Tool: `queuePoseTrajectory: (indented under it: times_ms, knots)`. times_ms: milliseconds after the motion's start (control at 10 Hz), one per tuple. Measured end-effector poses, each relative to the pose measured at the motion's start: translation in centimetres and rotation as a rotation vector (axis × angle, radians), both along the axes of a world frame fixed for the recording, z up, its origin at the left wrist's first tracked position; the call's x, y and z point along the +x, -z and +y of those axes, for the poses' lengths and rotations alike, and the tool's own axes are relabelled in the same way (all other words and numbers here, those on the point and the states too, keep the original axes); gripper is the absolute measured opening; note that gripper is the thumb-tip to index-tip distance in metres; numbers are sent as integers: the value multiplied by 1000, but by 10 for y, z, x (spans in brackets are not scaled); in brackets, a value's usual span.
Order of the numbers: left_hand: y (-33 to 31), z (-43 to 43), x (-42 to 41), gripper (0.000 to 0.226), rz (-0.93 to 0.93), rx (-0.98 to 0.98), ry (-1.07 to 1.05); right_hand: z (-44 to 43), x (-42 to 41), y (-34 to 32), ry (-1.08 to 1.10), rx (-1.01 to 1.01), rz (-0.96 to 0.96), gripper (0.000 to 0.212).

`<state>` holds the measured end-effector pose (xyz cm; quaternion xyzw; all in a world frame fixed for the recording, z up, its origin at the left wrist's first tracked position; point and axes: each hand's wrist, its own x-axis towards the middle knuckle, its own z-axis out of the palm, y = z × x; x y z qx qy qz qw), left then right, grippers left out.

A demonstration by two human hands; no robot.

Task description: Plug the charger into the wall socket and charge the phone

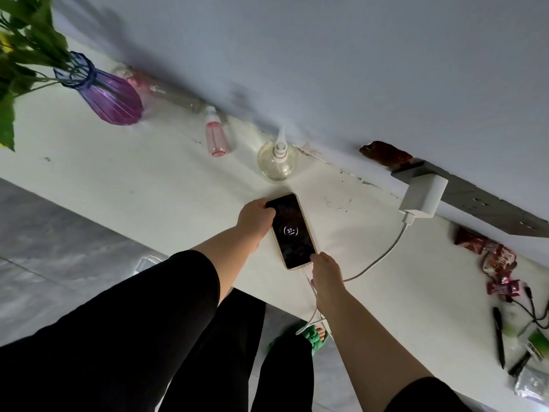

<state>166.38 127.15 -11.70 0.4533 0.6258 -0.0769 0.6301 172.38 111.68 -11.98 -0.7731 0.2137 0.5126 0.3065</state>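
On the white table (124, 185), close to the wall, the phone (292, 230) is lying flat with its screen up; the screen is glowing and showing 37 with a ring around it, so the phone looks like it is charging already. The charger (423, 197) is sitting in the wall socket (475, 200) off to the right; its white cable (383, 257) is looping down across the table and running to the near end of the phone.

The left hand (255, 221) is holding the far left corner of the phone, fingers curled over the edge; the right hand (325, 272) is pinching at the near end, right where the cable is going in; I cannot tell if it is squeezing the plug or just the phone's corner.

The phone's long side is running from the right hand up and away toward the soap bottle (277, 159); the right hand is sitting at the cable end, so it is the nearer one for checking the plug; both hands are touching the phone.

I am guessing the job is nearly done; the hands only need to be letting go softly, so the cable is not getting tugged out.
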Motion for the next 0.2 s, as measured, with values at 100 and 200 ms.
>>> queuePoseTrajectory:
  times_ms: [100,200]
  knots:
    - [-19,0,-1,27,52,43,107,4,5,-22,-185,51,-61,21]
    - [-44,1,-4,19,44,95,131,8,14,-51,-295,68,-173,15]
